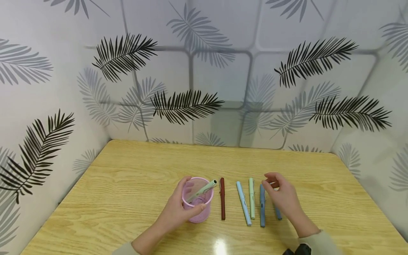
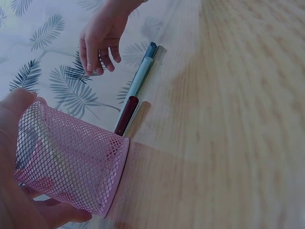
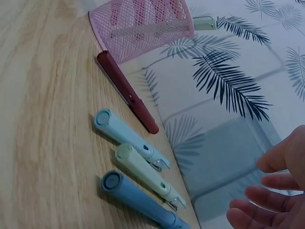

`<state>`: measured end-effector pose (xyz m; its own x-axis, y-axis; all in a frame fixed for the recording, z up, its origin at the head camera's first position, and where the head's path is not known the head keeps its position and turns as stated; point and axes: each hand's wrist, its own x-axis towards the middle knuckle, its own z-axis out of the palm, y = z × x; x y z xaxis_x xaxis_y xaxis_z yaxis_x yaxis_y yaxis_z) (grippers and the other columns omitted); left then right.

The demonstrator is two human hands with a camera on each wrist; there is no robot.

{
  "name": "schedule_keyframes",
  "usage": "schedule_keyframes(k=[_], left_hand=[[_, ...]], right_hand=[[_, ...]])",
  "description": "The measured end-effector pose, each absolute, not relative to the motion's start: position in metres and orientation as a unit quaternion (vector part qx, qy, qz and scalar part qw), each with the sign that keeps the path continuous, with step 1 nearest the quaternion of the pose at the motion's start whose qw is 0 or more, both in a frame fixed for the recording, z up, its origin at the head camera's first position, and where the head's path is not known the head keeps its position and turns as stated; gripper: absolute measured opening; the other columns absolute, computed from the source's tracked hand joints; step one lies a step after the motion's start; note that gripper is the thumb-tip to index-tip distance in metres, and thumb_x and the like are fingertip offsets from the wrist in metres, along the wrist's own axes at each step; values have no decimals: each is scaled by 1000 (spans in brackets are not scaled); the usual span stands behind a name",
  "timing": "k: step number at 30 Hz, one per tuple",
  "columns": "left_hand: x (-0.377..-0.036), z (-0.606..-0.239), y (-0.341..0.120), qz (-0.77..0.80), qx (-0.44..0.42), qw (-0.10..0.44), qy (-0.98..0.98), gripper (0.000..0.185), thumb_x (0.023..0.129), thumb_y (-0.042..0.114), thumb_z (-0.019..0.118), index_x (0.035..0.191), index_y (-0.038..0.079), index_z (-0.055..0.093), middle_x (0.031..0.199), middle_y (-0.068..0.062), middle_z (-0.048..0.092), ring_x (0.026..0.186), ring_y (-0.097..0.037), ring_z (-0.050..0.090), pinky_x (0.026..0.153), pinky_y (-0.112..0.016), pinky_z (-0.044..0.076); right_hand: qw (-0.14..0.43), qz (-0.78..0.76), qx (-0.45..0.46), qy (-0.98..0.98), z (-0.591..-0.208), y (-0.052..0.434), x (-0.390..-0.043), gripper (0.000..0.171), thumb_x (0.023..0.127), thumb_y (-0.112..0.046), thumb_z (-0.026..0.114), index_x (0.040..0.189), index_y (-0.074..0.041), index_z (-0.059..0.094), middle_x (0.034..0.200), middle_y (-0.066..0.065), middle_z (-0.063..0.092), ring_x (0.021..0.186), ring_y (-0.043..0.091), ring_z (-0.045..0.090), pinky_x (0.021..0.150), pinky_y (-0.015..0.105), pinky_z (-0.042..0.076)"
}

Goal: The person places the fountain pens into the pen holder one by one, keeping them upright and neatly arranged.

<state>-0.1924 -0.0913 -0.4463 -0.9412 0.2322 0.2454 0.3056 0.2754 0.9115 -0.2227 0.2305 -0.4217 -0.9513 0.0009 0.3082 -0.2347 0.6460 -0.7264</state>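
My left hand grips a pink mesh pen cup around its side, and the cup stands upright on the table. One pale green pen leans inside it, its capped end above the rim. Over the right end of a row of pens hovers my right hand, fingers loosely bent with nothing between them. From left to right lie a dark red pen, a light blue pen, a light green pen and a blue pen. Another blue pen is partly hidden beneath the right hand.
The wooden table reaches back to walls patterned with leaves on its far side and both flanks. A small black object shows at the bottom edge by the right sleeve.
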Motion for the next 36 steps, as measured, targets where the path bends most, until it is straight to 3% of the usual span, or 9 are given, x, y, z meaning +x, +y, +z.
schedule_keyframes(k=[12,21,28,36], left_hand=[[-193,-446,-91,-577,-168,30,-799,88,74,35,78,143,19,26,134,-12,43,118,-35,46,89,-47,47],[-193,-447,-91,-578,-170,31,-798,88,74,35,78,143,20,25,134,-13,43,119,-35,45,89,-47,46],[-194,-448,-92,-581,-166,26,-797,87,75,33,78,143,21,25,135,-13,42,120,-35,44,90,-47,46],[-183,-427,-88,-597,-161,12,-786,86,76,19,78,143,10,25,135,-22,40,119,-42,44,91,-53,43]], right_hand=[[80,367,7,-927,-428,252,-232,35,91,-19,58,117,4,53,98,18,60,84,31,58,61,36,50],[53,326,-9,-944,-436,259,-242,36,89,-20,59,109,10,54,93,23,60,73,27,57,56,35,48],[26,313,-7,-949,-441,261,-246,39,90,-18,58,109,15,52,95,29,59,77,32,59,57,37,50],[-13,312,-24,-950,-439,260,-249,41,90,-18,57,110,18,50,89,25,60,62,20,55,51,32,47]])
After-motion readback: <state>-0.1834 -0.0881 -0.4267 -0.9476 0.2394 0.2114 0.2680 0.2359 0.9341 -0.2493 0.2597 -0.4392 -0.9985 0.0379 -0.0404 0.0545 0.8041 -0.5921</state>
